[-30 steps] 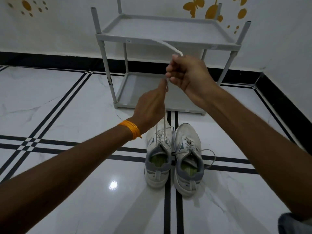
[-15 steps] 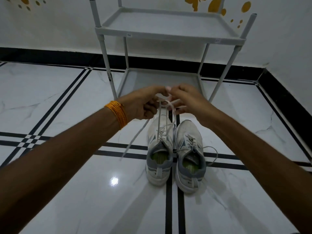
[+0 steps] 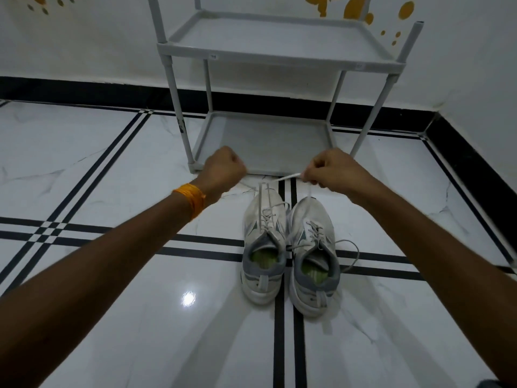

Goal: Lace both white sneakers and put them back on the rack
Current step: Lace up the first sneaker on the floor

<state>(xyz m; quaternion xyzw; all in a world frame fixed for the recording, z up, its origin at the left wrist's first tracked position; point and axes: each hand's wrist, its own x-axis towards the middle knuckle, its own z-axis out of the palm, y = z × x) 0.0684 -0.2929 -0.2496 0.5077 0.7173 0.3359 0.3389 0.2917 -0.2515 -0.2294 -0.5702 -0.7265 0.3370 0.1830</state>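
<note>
Head view only. Sneakers sit side by side on the tiled floor (image 3: 112, 317), toes toward the rack (image 3: 277, 56), just in front of its lower shelf (image 3: 265, 141). Left sneaker (image 3: 264, 242) is the one being worked: lace (image 3: 264, 203) runs up from its eyelets in two strands toward the hands, upper eyelets look not yet threaded, though small to judge. Right sneaker (image 3: 314, 256) looks laced through most eyelets, with loose ends trailing in a loop on the floor at its right side; no bow visible on it.

Right hand (image 3: 333, 172) is pinched closed on the lace tip, which sticks out flat to the left of its fingers; a strand also drops from it toward the shoes. Left hand (image 3: 223, 170) is fisted, knuckles up; the lace seems to run toward it, but what it grips is hidden, so I cannot tell. Orange band (image 3: 191, 198) on the left wrist.

Progress, as a judgement: mid-lacing on the left sneaker, pulling ends apart to tighten. Left to do: finish and tie it, possibly tidy the right sneaker, then move both to the rack.

Containers: rack has two grey tray shelves, upper shelf (image 3: 279, 35) and lower, both showing nothing on them. Sneaker openings show green insoles only.
</note>
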